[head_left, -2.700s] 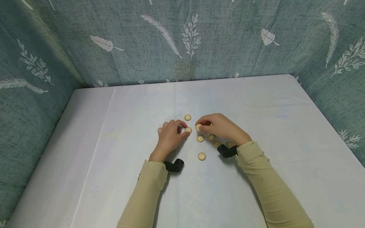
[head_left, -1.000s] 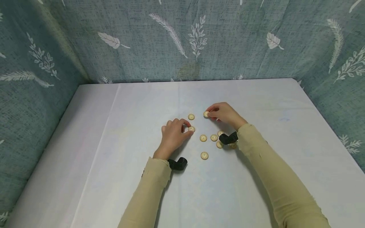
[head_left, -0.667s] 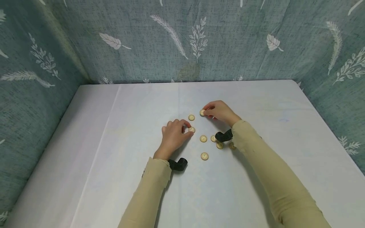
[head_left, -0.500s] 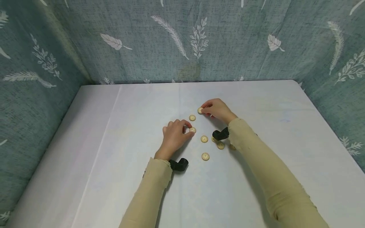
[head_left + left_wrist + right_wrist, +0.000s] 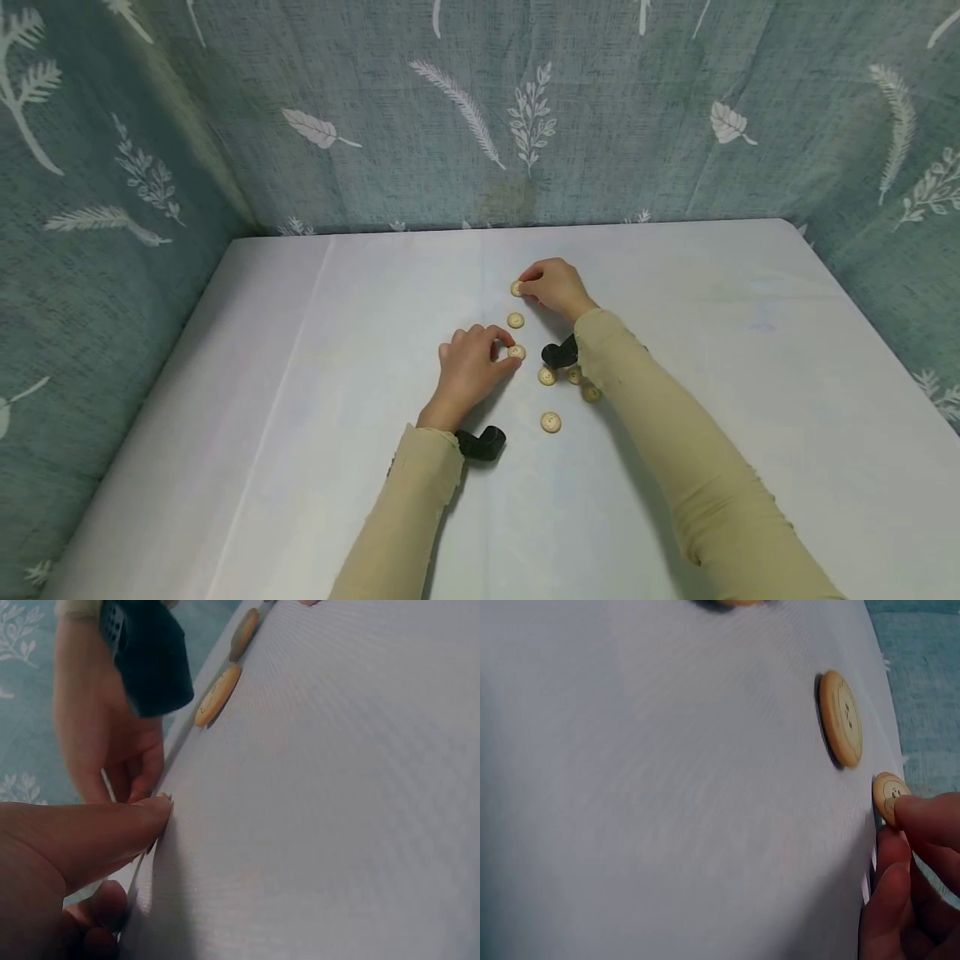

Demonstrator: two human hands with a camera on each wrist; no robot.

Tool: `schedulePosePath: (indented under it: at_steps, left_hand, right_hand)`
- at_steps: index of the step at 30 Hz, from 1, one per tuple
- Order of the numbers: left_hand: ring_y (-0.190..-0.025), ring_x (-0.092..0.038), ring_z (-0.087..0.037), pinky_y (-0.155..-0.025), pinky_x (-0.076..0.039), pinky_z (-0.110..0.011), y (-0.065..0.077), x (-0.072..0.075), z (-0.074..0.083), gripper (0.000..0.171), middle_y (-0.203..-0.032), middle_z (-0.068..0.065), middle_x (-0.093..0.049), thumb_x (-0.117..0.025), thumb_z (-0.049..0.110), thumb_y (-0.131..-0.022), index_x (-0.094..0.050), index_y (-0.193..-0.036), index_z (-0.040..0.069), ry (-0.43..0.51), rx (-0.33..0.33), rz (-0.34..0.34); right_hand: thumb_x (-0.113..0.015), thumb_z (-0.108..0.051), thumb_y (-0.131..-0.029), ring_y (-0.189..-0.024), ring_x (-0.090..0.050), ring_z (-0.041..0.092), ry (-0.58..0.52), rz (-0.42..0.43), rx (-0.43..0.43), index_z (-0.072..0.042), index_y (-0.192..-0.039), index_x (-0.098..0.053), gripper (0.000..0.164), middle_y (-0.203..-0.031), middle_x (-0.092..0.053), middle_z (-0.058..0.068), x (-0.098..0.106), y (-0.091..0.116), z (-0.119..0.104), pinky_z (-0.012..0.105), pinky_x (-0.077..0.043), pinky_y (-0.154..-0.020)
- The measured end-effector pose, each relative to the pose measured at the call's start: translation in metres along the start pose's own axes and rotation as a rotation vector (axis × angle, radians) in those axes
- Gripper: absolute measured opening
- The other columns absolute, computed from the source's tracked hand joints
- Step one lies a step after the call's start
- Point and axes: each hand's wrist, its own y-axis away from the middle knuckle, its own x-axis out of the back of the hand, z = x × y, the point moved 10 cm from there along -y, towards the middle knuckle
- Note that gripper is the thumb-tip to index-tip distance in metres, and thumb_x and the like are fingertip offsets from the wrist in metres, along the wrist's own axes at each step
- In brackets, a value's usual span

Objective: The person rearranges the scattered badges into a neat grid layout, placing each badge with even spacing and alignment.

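Observation:
My right hand (image 5: pixel 557 287) pinches a round tan wooden button (image 5: pixel 515 288) between thumb and forefinger at the far end of the group. The right wrist view shows that button (image 5: pixel 889 793) at the fingertips, its face with small holes turned to the camera. Nearer the body, my left hand (image 5: pixel 471 368) holds a second button (image 5: pixel 517 352) between thumb and forefinger, at the table surface; in the left wrist view the thumb (image 5: pixel 112 829) mostly hides it. Between the two lies a loose button (image 5: pixel 515 320), roughly in line with them.
More buttons lie to the right: one (image 5: pixel 547 376), another (image 5: pixel 574 377) partly under the right wrist, one (image 5: pixel 591 392) beside the sleeve, and one (image 5: pixel 551 422) nearer the body. A white cloth covers the table (image 5: pixel 360 333). Green leaf-patterned curtains (image 5: pixel 420 125) enclose it.
My right hand has carried its button from the cluster to the far side, then leftward to beyond the loose button. My left hand keeps its hold in place; the head view has shifted slightly.

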Motion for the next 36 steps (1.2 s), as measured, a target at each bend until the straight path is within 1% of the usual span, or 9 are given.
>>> schedulePosePath:
  at_steps: [7, 10, 16, 20, 24, 28, 32, 36]
  left_hand:
    - [-0.072, -0.038, -0.016, -0.065, -0.023, -0.035, 0.0007, -0.0004, -0.0004, 0.021, -0.073, 0.004, -0.044, -0.065, 0.040, -0.078, -0.060, -0.092, 0.025, -0.004, -0.002, 0.006]
    - [-0.072, -0.038, -0.016, -0.065, -0.023, -0.035, 0.0004, -0.0012, -0.0003, 0.022, -0.073, 0.004, -0.044, -0.066, 0.040, -0.078, -0.060, -0.092, 0.025, -0.009, -0.002, 0.010]
    - [-0.071, -0.037, -0.016, -0.064, -0.023, -0.035, 0.0006, -0.0008, 0.0001, 0.022, -0.072, 0.004, -0.044, -0.066, 0.040, -0.078, -0.060, -0.092, 0.024, -0.013, -0.001, 0.014]
    - [-0.071, -0.037, -0.016, -0.064, -0.023, -0.035, 0.0007, -0.0003, 0.0005, 0.022, -0.072, 0.004, -0.044, -0.066, 0.040, -0.078, -0.060, -0.092, 0.024, -0.012, 0.002, 0.011]
    - [-0.072, -0.037, -0.016, -0.064, -0.023, -0.035, 0.0006, -0.0002, 0.0016, 0.022, -0.073, 0.004, -0.044, -0.066, 0.039, -0.078, -0.060, -0.093, 0.024, -0.010, 0.005, 0.006]
    - [-0.072, -0.037, -0.017, -0.064, -0.023, -0.035, 0.0003, 0.0001, 0.0019, 0.022, -0.073, 0.003, -0.044, -0.066, 0.039, -0.078, -0.060, -0.093, 0.023, -0.010, 0.006, 0.007]
    - [-0.072, -0.038, -0.017, -0.064, -0.023, -0.035, 0.0003, 0.0003, 0.0020, 0.023, -0.072, 0.003, -0.044, -0.066, 0.039, -0.077, -0.060, -0.092, 0.023, -0.012, 0.002, 0.009]
    - [-0.072, -0.038, -0.017, -0.065, -0.023, -0.035, 0.0003, 0.0000, 0.0009, 0.022, -0.072, 0.004, -0.044, -0.066, 0.039, -0.078, -0.060, -0.092, 0.024, -0.014, 0.007, 0.001]
  right_hand:
    - [-0.064, -0.029, -0.082, -0.065, -0.053, 0.016, 0.079, 0.013, -0.013, -0.013, -0.095, -0.067, 0.021, -0.080, -0.062, 0.002, -0.0024, -0.0021, -0.0043, 0.027, -0.040, -0.061]
    - [-0.065, -0.028, -0.081, -0.066, -0.054, 0.015, 0.085, 0.020, -0.013, -0.012, -0.093, -0.068, 0.020, -0.078, -0.062, 0.004, -0.0024, -0.0029, -0.0049, 0.027, -0.040, -0.060]
    - [-0.066, -0.026, -0.080, -0.067, -0.055, 0.015, 0.087, 0.034, -0.006, -0.010, -0.090, -0.067, 0.018, -0.083, -0.062, 0.004, -0.0025, -0.0050, -0.0070, 0.026, -0.041, -0.058]
    - [-0.066, -0.026, -0.080, -0.067, -0.053, 0.016, 0.099, 0.045, -0.001, -0.010, -0.088, -0.066, 0.017, -0.083, -0.061, 0.004, -0.0021, -0.0060, -0.0084, 0.026, -0.041, -0.058]
    - [-0.065, -0.026, -0.080, -0.068, -0.053, 0.016, 0.090, 0.040, -0.001, -0.010, -0.089, -0.065, 0.018, -0.084, -0.060, 0.004, -0.0020, -0.0063, -0.0073, 0.026, -0.041, -0.058]
    - [-0.061, -0.024, -0.083, -0.069, -0.053, 0.016, 0.065, 0.015, -0.001, -0.011, -0.095, -0.064, 0.018, -0.086, -0.059, 0.004, -0.0028, -0.0067, -0.0058, 0.026, -0.042, -0.058]
    - [-0.052, -0.020, -0.088, -0.067, -0.052, 0.016, 0.037, -0.012, -0.004, -0.012, -0.100, -0.062, 0.017, -0.083, -0.058, 0.006, -0.0026, -0.0059, -0.0036, 0.027, -0.042, -0.057]
    - [-0.047, -0.020, -0.091, -0.066, -0.051, 0.018, 0.043, -0.048, 0.009, -0.013, -0.103, -0.059, 0.019, -0.082, -0.057, 0.007, -0.0017, -0.0028, -0.0021, 0.028, -0.041, -0.059]
